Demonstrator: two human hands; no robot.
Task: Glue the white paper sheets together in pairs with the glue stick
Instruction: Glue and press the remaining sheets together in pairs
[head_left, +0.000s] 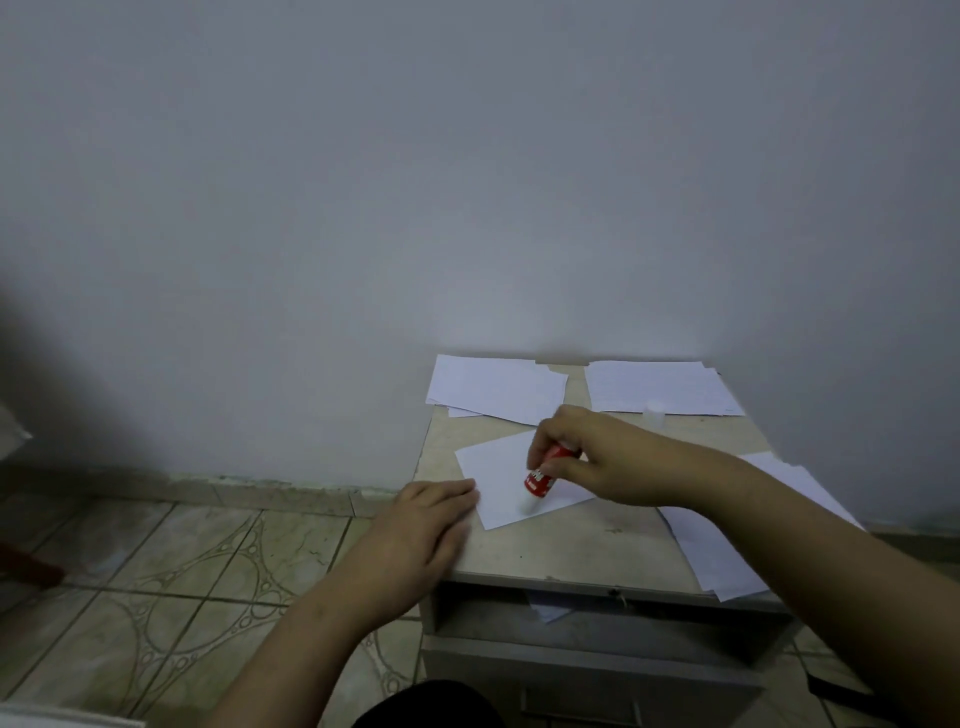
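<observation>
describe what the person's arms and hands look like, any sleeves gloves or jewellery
Both forearms are bare up to the frame edge, with no sleeves in view. The left hand and right hand wear no gloves, and no rings, watch or bracelet can be seen.

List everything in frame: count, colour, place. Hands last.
Glue stick: one, red with white end, tip on the centre sheet.
Centre sheet: one, white, middle of the table.
Far-left paper stack: several loose white sheets, back left of the table.
Far-right paper stack: white, back right.
Right-edge papers: white, overhanging the right side.
Cap: one, pale, by the far-right stack.
Table: one, beige top, grey drawer front, against the wall.
Floor tiles: patterned, greenish, left.
Left hand: flat at the sheet's left edge.
Right hand: grips the glue stick.
</observation>
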